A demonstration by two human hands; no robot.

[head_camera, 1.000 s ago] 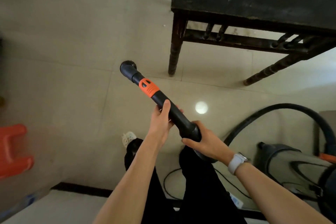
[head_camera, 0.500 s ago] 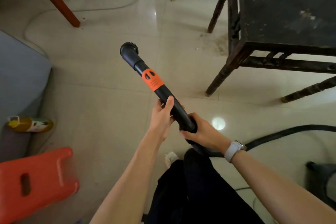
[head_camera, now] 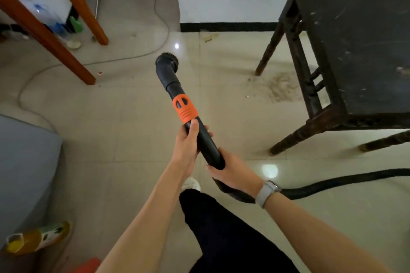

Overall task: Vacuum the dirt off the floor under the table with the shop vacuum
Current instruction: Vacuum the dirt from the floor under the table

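I hold a black vacuum wand [head_camera: 205, 139] with an orange collar [head_camera: 185, 108] and a round brush head [head_camera: 167, 62], pointing forward above the floor. My left hand [head_camera: 187, 146] grips the wand just behind the collar. My right hand [head_camera: 235, 174] grips its rear end, where the black hose [head_camera: 346, 180] runs off to the right. A patch of sandy dirt [head_camera: 281, 87] lies on the tiles at the left edge of the dark wooden table [head_camera: 359, 40], partly under it, to the right of the brush head. The vacuum body is out of view.
Brown wooden legs [head_camera: 51, 35] stand at the far left with bottles behind them. A thin cable [head_camera: 155, 49] loops across the floor. A grey piece of furniture [head_camera: 24, 173] fills the left side, a yellow bottle [head_camera: 37, 238] lying in front of it. A white wall with black skirting [head_camera: 228, 26] stands ahead.
My view has swung up and to the left: the table now sits at the right, and the dirt patch and wall have come into sight. The vacuum body has left the frame. Both hands keep their grip.
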